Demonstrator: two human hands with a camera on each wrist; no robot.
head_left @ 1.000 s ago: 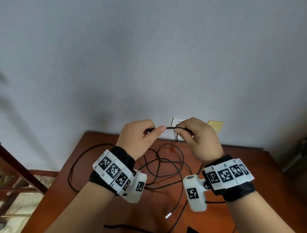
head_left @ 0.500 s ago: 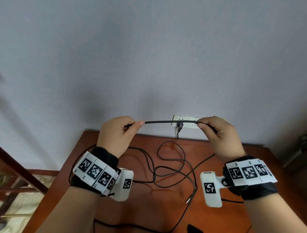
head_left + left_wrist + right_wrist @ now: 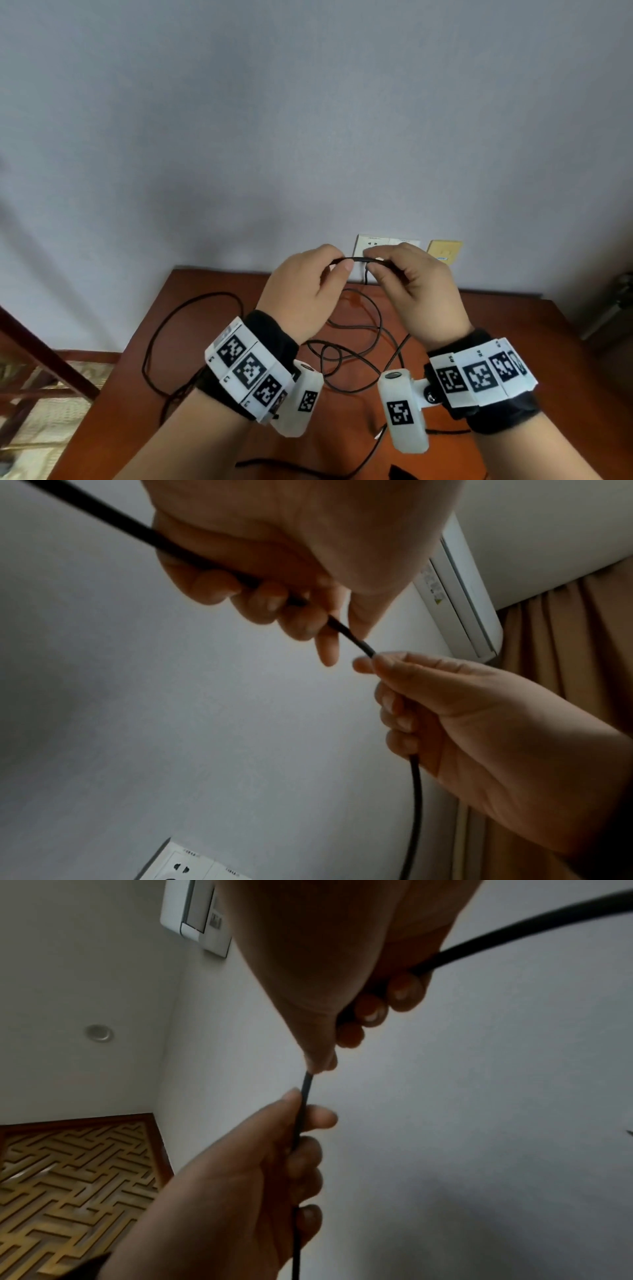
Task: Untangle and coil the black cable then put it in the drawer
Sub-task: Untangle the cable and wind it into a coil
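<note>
Here both hands [image 3: 363,294] pinch the unlabelled black cable [image 3: 358,259].

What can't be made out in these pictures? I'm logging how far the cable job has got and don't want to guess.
- The drawer: in no view.
- The black cable: its near loops run off the head view's bottom edge; the wrist cameras and forearms cover more on the table.
- Its grip inside the left hand and right hand: curled fingers hide it.
- The wall socket: the hands cover what is plugged in.
</note>
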